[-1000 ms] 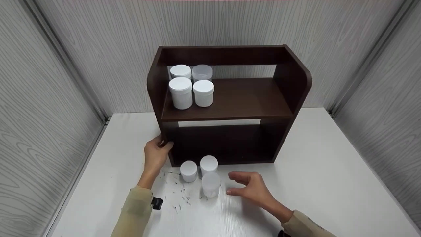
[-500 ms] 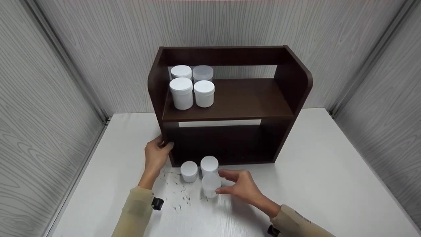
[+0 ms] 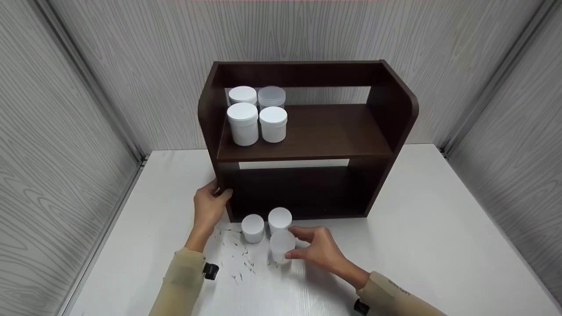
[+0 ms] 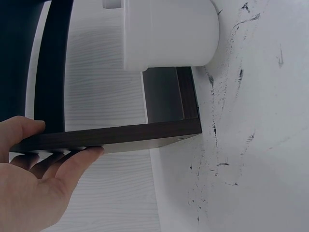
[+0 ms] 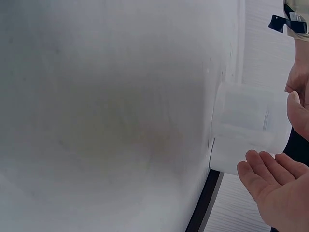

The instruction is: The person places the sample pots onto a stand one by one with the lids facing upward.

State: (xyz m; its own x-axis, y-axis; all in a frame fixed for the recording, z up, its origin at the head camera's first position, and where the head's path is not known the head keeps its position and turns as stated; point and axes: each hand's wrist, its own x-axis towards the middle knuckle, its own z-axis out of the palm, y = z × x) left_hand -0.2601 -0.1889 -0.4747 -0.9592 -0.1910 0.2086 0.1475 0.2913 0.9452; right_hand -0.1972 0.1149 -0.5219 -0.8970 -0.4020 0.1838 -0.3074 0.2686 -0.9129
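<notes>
- We see the translucent jar (image 3: pixel 281 246) standing upright on the white surface (image 3: pixel 421 245), in front of the dark shelf unit (image 3: pixel 307 145).
- Our right hand (image 3: pixel 319 251) curls around its right side, thumb and fingers (image 3: pixel 303 232) touching the jar.
- Just beyond those fingers stand two white jars (image 3: pixel 267 224), side by side on the surface against the unit's base.
- Our left hand (image 3: pixel 210 208) grips the unit's front left edge, thumb in front, fingers (image 4: pixel 72 162) along the panel's outer face.
- Dark flecks (image 3: pixel 241 259) lie scattered on the surface between both hands.
- On the shelf above sit four jars (image 3: pixel 257 113), clustered at its left end.
</notes>
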